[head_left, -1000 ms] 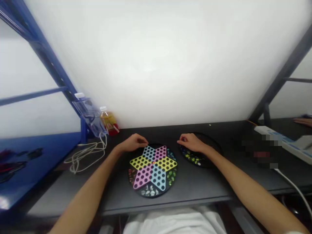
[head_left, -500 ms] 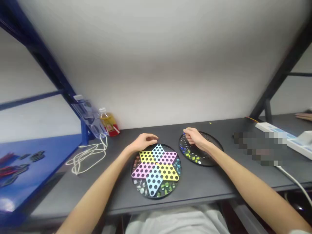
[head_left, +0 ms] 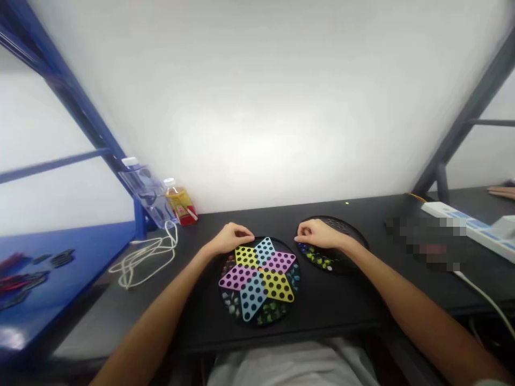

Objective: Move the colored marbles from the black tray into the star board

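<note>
A round black Chinese checkers board (head_left: 259,279) with a star of yellow, pink and blue perforated panels lies on the dark desk in front of me. Marbles fill the pockets around its rim. My left hand (head_left: 232,238) rests curled on the board's far left edge, fingers pressed together. To the right sits a round black tray (head_left: 350,244) with several coloured marbles (head_left: 319,260). My right hand (head_left: 317,236) hovers over that tray's left side, fingers pinched; what they hold is too small to make out.
A yellow-drink bottle (head_left: 179,202) and a clear plastic holder (head_left: 145,188) stand at the back left beside a white coiled cable (head_left: 140,257). A white power strip (head_left: 475,228) with its cord lies at the right. A blue shelf (head_left: 48,268) runs along the left.
The board has been turned a little under my left hand. My right hand shifted from the tray's middle back toward its left edge, nearer the board.
</note>
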Demonstrator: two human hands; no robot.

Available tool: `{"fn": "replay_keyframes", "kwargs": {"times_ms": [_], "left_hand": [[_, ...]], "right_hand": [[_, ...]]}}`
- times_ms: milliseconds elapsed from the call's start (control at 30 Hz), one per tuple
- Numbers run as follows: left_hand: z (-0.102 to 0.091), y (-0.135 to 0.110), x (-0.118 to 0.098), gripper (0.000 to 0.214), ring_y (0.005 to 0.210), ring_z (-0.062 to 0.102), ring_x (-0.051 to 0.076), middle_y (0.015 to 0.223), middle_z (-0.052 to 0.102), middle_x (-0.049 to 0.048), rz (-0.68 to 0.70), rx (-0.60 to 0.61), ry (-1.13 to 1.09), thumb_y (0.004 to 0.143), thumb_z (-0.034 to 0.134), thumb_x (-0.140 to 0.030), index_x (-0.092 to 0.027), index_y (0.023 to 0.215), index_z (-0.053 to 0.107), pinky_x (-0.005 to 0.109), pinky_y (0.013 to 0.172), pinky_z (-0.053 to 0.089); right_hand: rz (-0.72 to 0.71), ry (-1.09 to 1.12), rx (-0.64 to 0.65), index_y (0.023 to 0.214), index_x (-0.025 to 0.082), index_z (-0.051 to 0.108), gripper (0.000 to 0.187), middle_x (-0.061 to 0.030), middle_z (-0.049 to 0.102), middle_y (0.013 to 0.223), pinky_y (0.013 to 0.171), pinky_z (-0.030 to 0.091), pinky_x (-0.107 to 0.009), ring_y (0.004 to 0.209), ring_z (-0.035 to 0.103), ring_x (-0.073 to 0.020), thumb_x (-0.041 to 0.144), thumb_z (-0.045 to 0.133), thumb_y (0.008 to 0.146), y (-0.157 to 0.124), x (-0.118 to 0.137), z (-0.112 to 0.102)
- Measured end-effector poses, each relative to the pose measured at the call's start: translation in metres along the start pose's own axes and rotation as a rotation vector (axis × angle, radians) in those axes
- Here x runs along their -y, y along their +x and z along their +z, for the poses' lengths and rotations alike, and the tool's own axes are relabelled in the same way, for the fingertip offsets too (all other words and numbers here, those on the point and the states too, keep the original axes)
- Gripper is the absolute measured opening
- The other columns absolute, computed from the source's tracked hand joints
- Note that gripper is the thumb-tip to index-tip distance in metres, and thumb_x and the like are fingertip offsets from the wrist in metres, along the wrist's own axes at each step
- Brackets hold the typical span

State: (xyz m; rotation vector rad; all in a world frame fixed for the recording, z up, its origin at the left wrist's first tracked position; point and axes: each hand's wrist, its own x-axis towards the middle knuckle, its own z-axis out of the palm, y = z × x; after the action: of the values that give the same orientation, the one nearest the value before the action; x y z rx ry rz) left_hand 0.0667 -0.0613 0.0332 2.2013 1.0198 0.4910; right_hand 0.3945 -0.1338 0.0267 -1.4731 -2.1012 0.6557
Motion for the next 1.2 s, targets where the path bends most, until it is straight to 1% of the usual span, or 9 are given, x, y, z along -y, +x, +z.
{"fn": "replay_keyframes", "kwargs": {"times_ms": [100,167,333,467,567,700,833,1033,1200], "left_hand": [[-0.001,-0.001,0.002,0.038,0.076,0.066,0.019,0.083,0.074,0.0055,-0.014,-0.007,0.014,0.078,0.065,-0.05,-0.016,0.092,0.076,0.025,0.068,0.049],[-0.001,-0.001,0.003,0.039,0.075,0.066,0.019,0.082,0.074,0.0052,-0.016,-0.009,0.02,0.078,0.064,-0.051,-0.017,0.092,0.076,0.025,0.067,0.049],[0.001,-0.001,0.002,0.039,0.075,0.065,0.019,0.082,0.074,0.0059,-0.001,-0.021,0.011,0.078,0.064,-0.051,-0.016,0.091,0.076,0.025,0.065,0.048],[0.001,-0.001,0.002,0.04,0.074,0.065,0.019,0.082,0.074,0.0058,0.011,-0.014,0.011,0.078,0.064,-0.051,-0.016,0.091,0.076,0.025,0.066,0.048],[0.0,0.0,0.002,0.039,0.073,0.065,0.018,0.08,0.073,0.0056,0.005,-0.009,0.025,0.078,0.064,-0.051,-0.016,0.091,0.075,0.025,0.065,0.048],[0.001,0.0,0.002,0.039,0.074,0.064,0.018,0.081,0.073,0.0057,0.013,-0.004,0.02,0.079,0.063,-0.05,-0.015,0.091,0.075,0.025,0.065,0.048],[0.0,-0.001,0.001,0.038,0.072,0.064,0.018,0.081,0.073,0.0057,0.017,-0.007,0.03,0.079,0.063,-0.05,-0.016,0.091,0.075,0.025,0.066,0.047],[0.0,0.0,0.0,0.038,0.071,0.064,0.018,0.08,0.073,0.0049,0.029,-0.013,0.027,0.079,0.063,-0.05,-0.016,0.09,0.075,0.024,0.065,0.047],[0.0,-0.001,0.0,0.038,0.073,0.064,0.018,0.082,0.073,0.0051,0.014,-0.007,0.025,0.079,0.063,-0.05,-0.017,0.09,0.075,0.024,0.065,0.047]], "right_hand": [[0.0,-0.06,0.022,0.075,0.016,0.067,0.024,0.0001,0.059,0.061,0.056,0.032,-0.025,0.056,0.049,-0.0121,0.04,0.063,0.078,-0.001,0.004,0.001],[0.034,0.023,-0.008,0.072,0.016,0.065,0.022,0.0005,0.056,0.059,0.054,0.031,-0.025,0.055,0.046,-0.0116,0.038,0.063,0.076,0.0,0.004,0.002],[0.264,0.691,-0.042,0.074,0.02,0.051,0.022,0.0082,0.028,0.049,0.042,0.015,-0.022,0.042,0.021,-0.0079,0.041,0.051,0.081,0.003,-0.003,-0.005],[0.262,1.014,0.042,0.074,0.021,0.045,0.033,0.0069,0.031,0.054,0.04,0.011,-0.022,0.042,0.019,-0.0073,0.052,0.048,0.083,0.002,-0.004,-0.012],[0.256,0.874,-0.016,0.066,0.021,0.039,0.043,0.0068,0.033,0.053,0.04,0.011,-0.022,0.042,0.02,-0.0065,0.059,0.054,0.08,0.002,-0.003,-0.005],[0.123,0.311,-0.113,0.059,0.018,0.048,0.043,0.004,0.044,0.05,0.047,0.027,-0.023,0.048,0.037,-0.009,0.055,0.063,0.076,0.001,-0.002,0.005],[-0.006,-0.048,-0.008,0.067,0.017,0.062,0.034,-0.002,0.064,0.067,0.06,0.036,-0.025,0.063,0.054,-0.014,0.049,0.063,0.079,-0.003,0.005,0.002],[-0.026,-0.158,0.103,0.073,0.018,0.065,0.028,-0.0037,0.067,0.071,0.061,0.036,-0.025,0.064,0.056,-0.016,0.044,0.063,0.081,-0.006,0.011,0.0],[0.032,-0.108,-0.005,0.072,0.017,0.062,0.03,-0.0037,0.065,0.068,0.059,0.035,-0.025,0.063,0.056,-0.0161,0.04,0.051,0.089,-0.003,0.002,0.0]]}}
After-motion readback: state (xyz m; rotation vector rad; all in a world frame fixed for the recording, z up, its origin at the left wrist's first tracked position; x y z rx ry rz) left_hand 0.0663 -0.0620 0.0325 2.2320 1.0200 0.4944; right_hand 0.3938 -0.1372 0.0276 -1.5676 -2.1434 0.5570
